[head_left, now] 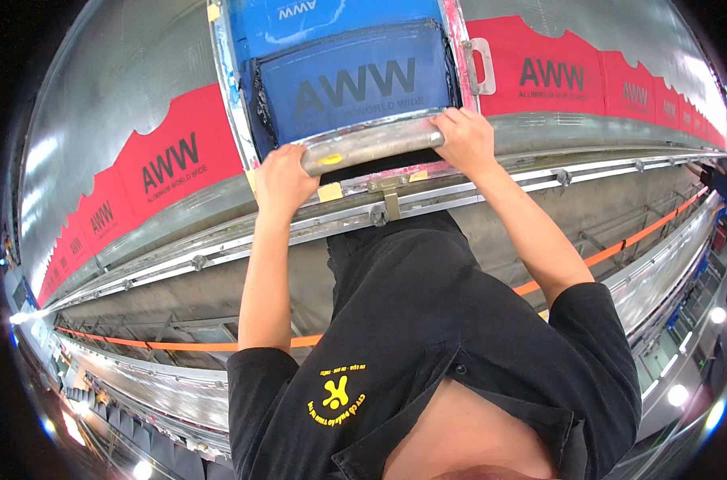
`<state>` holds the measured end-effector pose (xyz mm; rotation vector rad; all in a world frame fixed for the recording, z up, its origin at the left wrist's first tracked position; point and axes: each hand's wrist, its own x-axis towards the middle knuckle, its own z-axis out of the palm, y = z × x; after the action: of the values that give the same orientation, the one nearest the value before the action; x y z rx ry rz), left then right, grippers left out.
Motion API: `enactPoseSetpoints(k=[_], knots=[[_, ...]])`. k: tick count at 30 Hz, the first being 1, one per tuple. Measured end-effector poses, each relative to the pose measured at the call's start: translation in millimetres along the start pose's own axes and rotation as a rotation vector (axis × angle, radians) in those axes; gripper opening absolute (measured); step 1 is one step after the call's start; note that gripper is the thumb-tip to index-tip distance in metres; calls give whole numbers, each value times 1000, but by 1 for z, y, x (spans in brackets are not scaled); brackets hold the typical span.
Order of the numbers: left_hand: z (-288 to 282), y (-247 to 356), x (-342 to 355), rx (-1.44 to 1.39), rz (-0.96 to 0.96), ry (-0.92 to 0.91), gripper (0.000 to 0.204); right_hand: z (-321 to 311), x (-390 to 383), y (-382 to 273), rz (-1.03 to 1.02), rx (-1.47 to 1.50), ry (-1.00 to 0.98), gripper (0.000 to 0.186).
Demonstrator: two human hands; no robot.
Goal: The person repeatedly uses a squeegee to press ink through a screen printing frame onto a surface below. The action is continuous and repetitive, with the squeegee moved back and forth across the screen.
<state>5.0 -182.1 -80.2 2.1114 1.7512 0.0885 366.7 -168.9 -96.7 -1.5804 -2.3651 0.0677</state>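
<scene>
My left hand (287,180) grips the left end of a metal bar (371,142) with a small yellow patch on it, and my right hand (465,138) grips its right end. The bar lies crosswise over the near end of a metal-framed screen (463,44), whose blue mesh (343,56) bears dark lettering and has dark smears along its sides. A pale handle (483,66) sticks out from the frame's right side. Tape pieces (330,192) and a bracket (391,196) are on the frame's near edge.
A long silvery surface (99,88) with red printed shapes (563,80) runs left and right. A metal rail (563,178) lines its near edge. An orange strip (635,236) runs behind my body. Part of another person (717,180) shows at the far right, among lights and machinery.
</scene>
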Motion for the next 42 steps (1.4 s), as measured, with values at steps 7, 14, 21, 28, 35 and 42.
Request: enactPoseSetpoints(k=[7,14,21,28,35,42], knots=[[-85,0,75,120,-47,-381,46,-40,87,14,1,7,-268,46],[-87,-33,205,183,-14,-218,59,-2,207,52,119,-151,-335,56],[-61,-34,196,194,-36,-132,54,24,196,54,148,-236,-293,55],[2,6,23,89,-96,-81,50,8,14,13,-36,-50,54,14],[-19,38,-63,44,-19,-105,52,-53,-54,-20,-24,68,-146,28],[-32,55,-6,131,55,-124,79,-40,-7,-5,6,37,-226,59]])
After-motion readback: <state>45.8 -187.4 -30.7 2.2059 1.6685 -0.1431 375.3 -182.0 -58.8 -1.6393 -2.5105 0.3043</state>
